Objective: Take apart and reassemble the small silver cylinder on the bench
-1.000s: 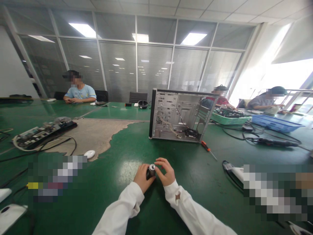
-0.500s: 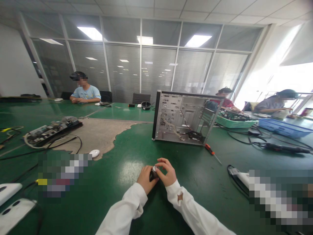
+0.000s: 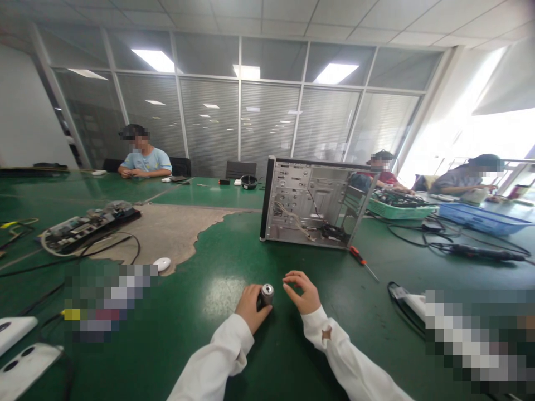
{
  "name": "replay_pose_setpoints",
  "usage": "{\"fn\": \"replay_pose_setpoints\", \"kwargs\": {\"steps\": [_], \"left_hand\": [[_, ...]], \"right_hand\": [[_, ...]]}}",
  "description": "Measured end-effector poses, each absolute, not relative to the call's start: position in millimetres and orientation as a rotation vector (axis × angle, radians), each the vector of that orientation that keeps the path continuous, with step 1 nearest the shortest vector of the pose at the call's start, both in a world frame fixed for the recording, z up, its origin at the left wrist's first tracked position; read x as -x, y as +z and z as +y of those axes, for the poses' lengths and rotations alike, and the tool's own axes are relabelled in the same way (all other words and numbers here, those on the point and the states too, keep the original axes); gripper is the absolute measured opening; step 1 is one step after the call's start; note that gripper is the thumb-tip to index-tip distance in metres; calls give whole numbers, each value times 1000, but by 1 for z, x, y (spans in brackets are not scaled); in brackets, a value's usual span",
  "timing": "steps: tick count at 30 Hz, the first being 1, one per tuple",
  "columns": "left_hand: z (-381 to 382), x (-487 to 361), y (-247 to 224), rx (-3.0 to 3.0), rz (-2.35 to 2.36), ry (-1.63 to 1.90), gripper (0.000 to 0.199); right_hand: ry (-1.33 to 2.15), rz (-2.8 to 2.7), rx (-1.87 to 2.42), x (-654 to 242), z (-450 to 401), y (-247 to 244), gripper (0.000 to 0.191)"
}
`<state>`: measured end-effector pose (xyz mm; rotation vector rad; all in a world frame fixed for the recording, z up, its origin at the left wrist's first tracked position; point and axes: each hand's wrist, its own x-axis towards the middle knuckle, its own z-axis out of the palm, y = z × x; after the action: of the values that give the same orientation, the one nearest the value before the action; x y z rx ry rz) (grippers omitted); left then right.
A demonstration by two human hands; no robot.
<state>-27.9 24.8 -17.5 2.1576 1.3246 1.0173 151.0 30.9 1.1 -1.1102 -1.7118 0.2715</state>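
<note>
At the green table (image 3: 225, 250) I see a left hand (image 3: 249, 309) wrapped round a small metal cylinder (image 3: 267, 295), its top bared but letting go yet undone, and a right hand (image 3: 304, 295) curled just beside, pinching I cannot tell what, if anything

A green tabletop (image 3: 225, 250) runs from 6 o'clock towards a dark chair (image 3: 241, 169) at 12. Behind stands a glass partition (image 3: 204, 133), bright lights (image 3: 336, 73) showing in it. Pale wall (image 3: 23, 111) at 10, glaring window (image 3: 516, 131) at 2, panelled ceiling (image 3: 284, 19) above.
</note>
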Motion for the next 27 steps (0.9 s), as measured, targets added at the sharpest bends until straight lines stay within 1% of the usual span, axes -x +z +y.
{"fn": "replay_pose_setpoints", "kwargs": {"steps": [3,6,13,16,18,23,27], "left_hand": [[25,28,-17,-2161,1330,1012,29],[26,28,-18,-2160,1339,1008,29],[26,27,-21,-2153,1355,1005,32],[27,28,-21,-2150,1354,1006,31],[26,28,-20,-2151,1349,1005,31],[26,27,-20,-2140,1337,1006,35],[27,27,-22,-2140,1342,996,37]], "right_hand": [[217,-1842,1166,-163,34,-21,11],[192,-1933,1202,-168,35,-33,11],[200,-1996,1249,-168,35,-35,10],[261,-1956,1235,-168,34,-34,11],[373,-1839,1227,-170,34,-34,15],[802,-1181,1225,-195,48,-35,23],[888,-1007,1208,-216,61,-36,27]]}}
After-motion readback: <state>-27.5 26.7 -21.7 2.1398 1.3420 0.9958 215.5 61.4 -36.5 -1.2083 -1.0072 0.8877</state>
